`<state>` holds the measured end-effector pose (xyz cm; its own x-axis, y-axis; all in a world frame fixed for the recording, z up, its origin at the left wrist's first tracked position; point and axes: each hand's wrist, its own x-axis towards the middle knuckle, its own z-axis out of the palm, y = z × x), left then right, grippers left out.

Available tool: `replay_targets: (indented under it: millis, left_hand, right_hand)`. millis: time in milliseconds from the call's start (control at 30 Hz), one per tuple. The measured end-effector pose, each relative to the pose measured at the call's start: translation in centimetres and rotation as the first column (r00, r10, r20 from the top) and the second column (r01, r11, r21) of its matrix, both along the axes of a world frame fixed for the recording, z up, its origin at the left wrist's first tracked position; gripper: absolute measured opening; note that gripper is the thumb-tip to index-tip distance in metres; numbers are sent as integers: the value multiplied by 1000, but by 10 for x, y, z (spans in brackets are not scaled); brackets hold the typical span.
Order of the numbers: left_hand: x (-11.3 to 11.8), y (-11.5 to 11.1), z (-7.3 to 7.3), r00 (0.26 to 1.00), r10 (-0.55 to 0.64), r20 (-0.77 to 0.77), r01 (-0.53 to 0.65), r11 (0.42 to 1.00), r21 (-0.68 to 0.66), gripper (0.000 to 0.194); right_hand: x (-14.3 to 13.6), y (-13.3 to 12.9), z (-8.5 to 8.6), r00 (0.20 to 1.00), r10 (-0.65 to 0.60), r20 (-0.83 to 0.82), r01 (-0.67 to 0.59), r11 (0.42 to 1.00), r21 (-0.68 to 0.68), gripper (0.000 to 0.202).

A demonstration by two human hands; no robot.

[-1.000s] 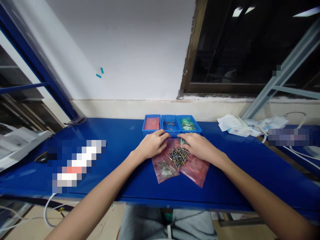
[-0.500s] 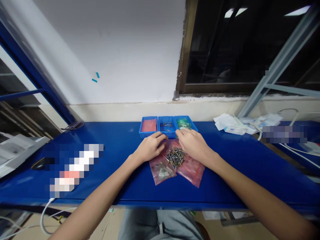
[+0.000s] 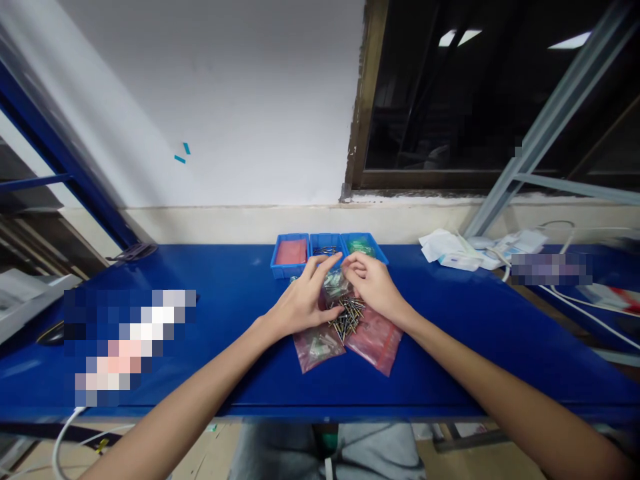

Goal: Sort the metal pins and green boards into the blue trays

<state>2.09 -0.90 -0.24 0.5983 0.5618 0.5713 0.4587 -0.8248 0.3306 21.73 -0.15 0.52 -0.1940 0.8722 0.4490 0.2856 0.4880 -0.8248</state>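
Note:
A pile of metal screw-like pieces [image 3: 347, 320] lies on pink plastic bags [image 3: 375, 340] on the blue table. My left hand [image 3: 305, 297] is over the pile's left side, thumb and fingers spread, with nothing visible in it. My right hand [image 3: 373, 283] is closed at the upper right of the pile, its fingertips on a clear bag [image 3: 336, 285] with small pale parts inside. Another bag [image 3: 320, 348] with pale pieces lies at the lower left of the pile. Beyond my hands are three joined blue bins, holding pink bags [image 3: 291, 252], metal pieces [image 3: 326, 251] and green-tinted bags [image 3: 361, 248].
White papers or packets [image 3: 453, 250] and cables lie at the right back. A blurred-out long object [image 3: 145, 340] is on the left, beside a dark rounded item [image 3: 53, 333]. Metal frames rise at both sides, and a wall [image 3: 250, 223] stands behind the table.
My left hand has opened, its thumb and fingers now spread apart. A clear bag with pale parts now shows between my hands, above the pile. The view has shifted slightly.

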Motion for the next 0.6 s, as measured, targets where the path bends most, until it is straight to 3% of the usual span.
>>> replay_targets:
  millis: [100, 233, 300, 400, 500, 600]
  left_hand:
    - [2, -1, -2, 999, 30, -22, -29, 999, 22, 78]
    - [-3, 4, -5, 1000, 8, -6, -8, 998, 70, 39]
    - [-4, 6, -5, 1000, -2, 16, 0, 996, 91, 29]
    - [-5, 8, -4, 997, 25, 74, -34, 993, 115, 24]
    - [-6, 11, -4, 988, 65, 142, -83, 989, 120, 21]
    - [-7, 13, -4, 964, 125, 233, -148, 985, 87, 20]
  right_hand:
    - [-2, 4, -7, 977, 64, -204, -102, 979, -178, 13]
    - [-2, 9, -15, 955, 4, -298, -74, 972, -223, 20]
    - [-1, 11, -15, 970, -30, -241, -23, 976, -216, 17]
    - [0, 10, -10, 996, -60, -68, 53, 993, -102, 15]
    - [-4, 0, 0, 994, -23, 106, 20, 999, 31, 26]
    - [-8, -11, 7, 975, -9, 220, -14, 994, 105, 19]
